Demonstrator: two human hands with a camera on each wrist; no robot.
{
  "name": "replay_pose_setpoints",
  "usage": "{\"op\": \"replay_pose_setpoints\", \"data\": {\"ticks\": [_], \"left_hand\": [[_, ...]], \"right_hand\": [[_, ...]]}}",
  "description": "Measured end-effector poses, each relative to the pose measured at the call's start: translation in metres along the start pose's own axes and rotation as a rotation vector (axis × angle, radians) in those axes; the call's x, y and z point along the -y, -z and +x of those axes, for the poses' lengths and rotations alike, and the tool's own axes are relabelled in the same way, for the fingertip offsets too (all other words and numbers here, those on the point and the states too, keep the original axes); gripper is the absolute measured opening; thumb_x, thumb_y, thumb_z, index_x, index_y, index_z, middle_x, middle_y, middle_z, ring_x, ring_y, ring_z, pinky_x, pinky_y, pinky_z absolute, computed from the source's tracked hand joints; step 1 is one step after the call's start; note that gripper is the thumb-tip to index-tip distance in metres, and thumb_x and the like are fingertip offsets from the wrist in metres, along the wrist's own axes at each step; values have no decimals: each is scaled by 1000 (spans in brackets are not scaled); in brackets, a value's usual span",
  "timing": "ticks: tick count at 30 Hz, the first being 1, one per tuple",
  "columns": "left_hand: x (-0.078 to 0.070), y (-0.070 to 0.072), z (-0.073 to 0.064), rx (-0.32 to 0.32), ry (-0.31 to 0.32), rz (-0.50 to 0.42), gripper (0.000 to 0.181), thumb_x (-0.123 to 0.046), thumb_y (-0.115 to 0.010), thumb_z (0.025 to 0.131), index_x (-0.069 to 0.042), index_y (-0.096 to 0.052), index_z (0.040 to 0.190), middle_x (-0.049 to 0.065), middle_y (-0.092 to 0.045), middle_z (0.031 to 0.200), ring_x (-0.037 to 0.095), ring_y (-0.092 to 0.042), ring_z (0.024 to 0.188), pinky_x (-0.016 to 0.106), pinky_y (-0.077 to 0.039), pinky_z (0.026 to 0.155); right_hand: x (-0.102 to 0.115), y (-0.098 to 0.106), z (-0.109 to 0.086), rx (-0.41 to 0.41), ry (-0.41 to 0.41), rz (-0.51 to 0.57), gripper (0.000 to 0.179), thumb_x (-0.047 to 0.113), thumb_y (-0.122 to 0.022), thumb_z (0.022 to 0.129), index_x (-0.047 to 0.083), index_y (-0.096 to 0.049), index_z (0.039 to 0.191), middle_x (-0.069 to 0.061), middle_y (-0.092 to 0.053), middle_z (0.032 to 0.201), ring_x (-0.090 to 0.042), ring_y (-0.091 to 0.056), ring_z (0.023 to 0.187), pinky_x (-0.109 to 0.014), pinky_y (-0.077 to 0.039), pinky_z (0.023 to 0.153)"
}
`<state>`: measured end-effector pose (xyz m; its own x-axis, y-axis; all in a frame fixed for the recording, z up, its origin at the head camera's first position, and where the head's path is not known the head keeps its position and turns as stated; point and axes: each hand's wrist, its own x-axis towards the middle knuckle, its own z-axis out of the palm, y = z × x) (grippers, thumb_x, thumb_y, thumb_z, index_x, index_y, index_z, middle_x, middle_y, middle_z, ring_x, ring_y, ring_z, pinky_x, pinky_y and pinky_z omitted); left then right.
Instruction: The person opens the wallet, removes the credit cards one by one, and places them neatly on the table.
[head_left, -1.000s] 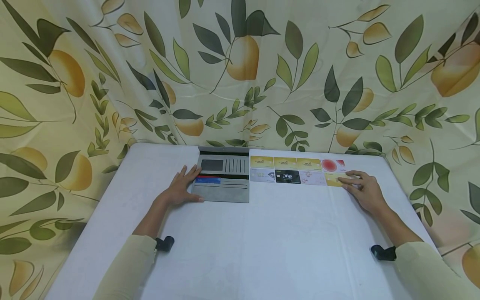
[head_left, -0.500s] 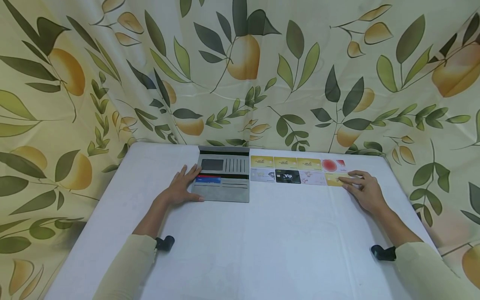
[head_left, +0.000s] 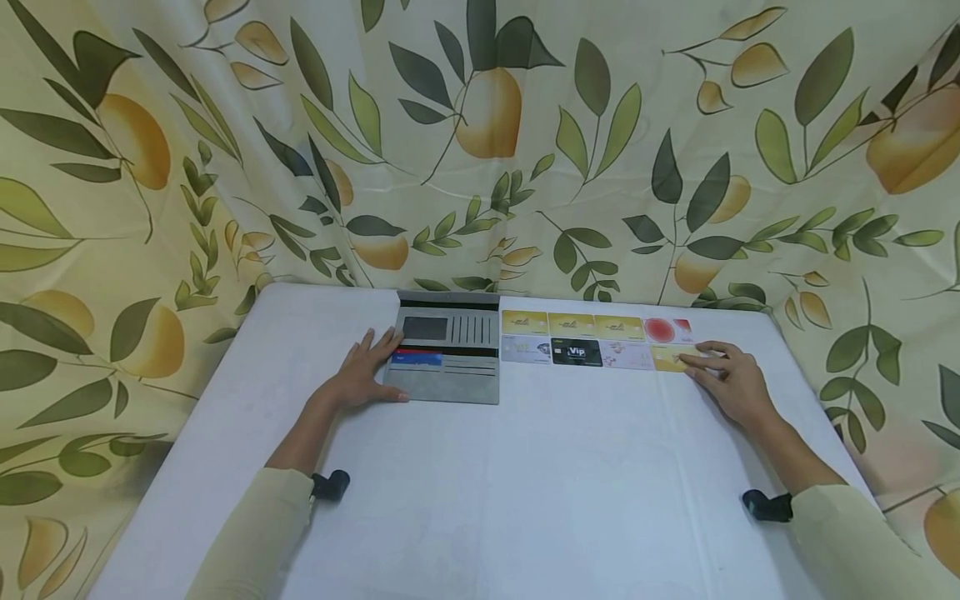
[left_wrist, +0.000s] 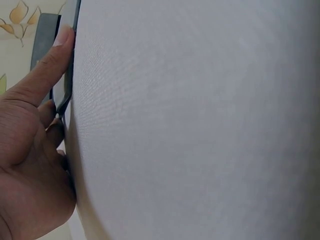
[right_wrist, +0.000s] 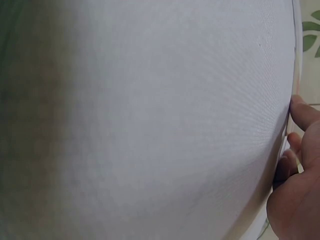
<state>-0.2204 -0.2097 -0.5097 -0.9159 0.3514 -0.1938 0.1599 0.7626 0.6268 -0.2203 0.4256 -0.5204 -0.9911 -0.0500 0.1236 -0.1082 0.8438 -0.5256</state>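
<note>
A grey card wallet (head_left: 468, 390) lies opened flat at the far edge of the white table, with a blue card (head_left: 417, 358) tucked in a left slot. My left hand (head_left: 362, 377) rests on the wallet's left edge, fingers spread and thumb along its near corner; in the left wrist view the thumb lies on the wallet (left_wrist: 45, 37). To the wallet's right, cards lie in two rows. My right hand (head_left: 726, 382) touches the yellow card (head_left: 666, 359) at the right end of the near row, fingers reaching over its right part. In the right wrist view that card is hidden.
The far row holds yellow cards (head_left: 572, 325) and a white card with a red circle (head_left: 660, 331). In the near row lie a pale card (head_left: 525, 350), a black Vip card (head_left: 576, 352) and a pink-patterned card (head_left: 625, 356). A fruit-print curtain (head_left: 495, 200) hangs behind the table (head_left: 525, 500).
</note>
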Motion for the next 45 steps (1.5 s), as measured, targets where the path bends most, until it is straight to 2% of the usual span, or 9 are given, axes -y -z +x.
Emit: {"op": "replay_pose_setpoints", "data": {"ticks": [18, 22, 28, 31, 33, 39, 43, 45], "left_hand": [[2, 0, 2, 5, 0, -8, 115, -40, -91, 81, -13, -22, 169, 10, -8, 176, 38, 13, 159, 53, 9, 127], [1, 0, 1, 3, -1, -11, 115, -40, -91, 81, -13, -22, 169, 11, -8, 176, 39, 13, 159, 54, 9, 127], [0, 0, 0, 5, 2, -13, 115, -40, -91, 81, -13, -22, 169, 11, -8, 176, 39, 13, 159, 54, 9, 127], [-1, 0, -1, 3, 9, -9, 115, -41, -91, 81, -14, -22, 169, 10, -8, 176, 38, 13, 159, 55, 8, 127], [-1, 1, -1, 3, 14, -12, 115, -41, -91, 81, -14, -22, 169, 10, -8, 176, 38, 13, 159, 55, 8, 127], [0, 0, -1, 2, 8, -20, 116, -41, -91, 81, -14, -22, 169, 10, -7, 176, 38, 13, 159, 54, 9, 127], [1, -1, -1, -1, 3, -21, 116, -42, -92, 80, -14, -22, 169, 9, -7, 176, 38, 13, 159, 54, 9, 127], [0, 0, -1, -4, 0, -25, 116, -42, -92, 80, -15, -23, 169, 9, -8, 176, 37, 13, 160, 54, 9, 127]], "right_hand": [[4, 1, -2, -5, -9, 3, 31, 13, -69, 103, 0, -70, 132, -31, -49, 145, -60, -36, 134, -80, -29, 108], [5, 1, -3, -9, -8, 14, 32, 14, -70, 103, 0, -71, 131, -31, -50, 143, -59, -38, 133, -78, -34, 103], [5, 2, -4, -36, 18, 11, 40, 11, -74, 100, -2, -67, 137, -32, -49, 143, -52, -47, 121, -58, -47, 87], [5, 2, -4, -53, 13, 20, 47, 12, -76, 98, -1, -63, 142, -33, -46, 144, -48, -50, 112, -46, -44, 83], [6, 2, -3, -62, 8, 26, 50, 13, -77, 98, -1, -62, 144, -34, -44, 145, -46, -51, 107, -43, -43, 81], [20, 1, 3, -109, 24, 54, 50, 18, -77, 98, -3, -61, 142, -35, -48, 142, -48, -50, 112, -48, -40, 82], [37, -2, 7, -134, 38, 104, 48, 17, -78, 97, -5, -64, 137, -35, -52, 138, -49, -51, 113, -49, -38, 83], [46, -6, 7, -141, 35, 118, 47, 15, -78, 96, -7, -64, 135, -36, -53, 137, -51, -50, 114, -54, -39, 85]]}}
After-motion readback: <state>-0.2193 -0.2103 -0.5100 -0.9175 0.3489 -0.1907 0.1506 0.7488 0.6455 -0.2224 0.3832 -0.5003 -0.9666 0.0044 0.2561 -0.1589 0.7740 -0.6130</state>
